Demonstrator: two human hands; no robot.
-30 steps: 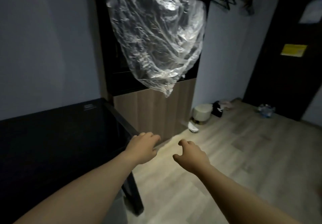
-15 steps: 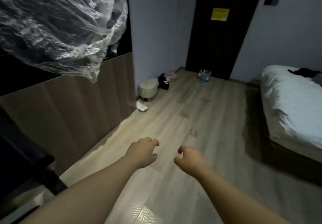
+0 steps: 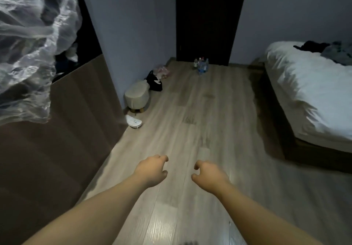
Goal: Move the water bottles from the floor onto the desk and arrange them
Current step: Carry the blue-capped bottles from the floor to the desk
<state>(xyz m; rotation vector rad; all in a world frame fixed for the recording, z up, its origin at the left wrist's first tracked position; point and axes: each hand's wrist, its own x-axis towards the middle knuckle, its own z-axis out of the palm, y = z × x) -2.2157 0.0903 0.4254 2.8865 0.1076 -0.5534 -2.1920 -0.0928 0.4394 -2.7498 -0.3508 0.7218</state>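
Left hand [image 3: 152,170] out over pale wood-plank floor [image 3: 190,121], fingers loosely curled, holding nothing. Right hand [image 3: 208,174] beside it, apart, same loose curl, empty. Cluster of clear plastic water bottles [image 3: 201,65] upright on floor at far end, just before dark door [image 3: 207,20]; count unclear, maybe five. White-sheeted bed [image 3: 312,92] on right. Round beige footstool [image 3: 136,97] by left wall. Crumpled clear plastic sheet [image 3: 28,44] hanging upper left.
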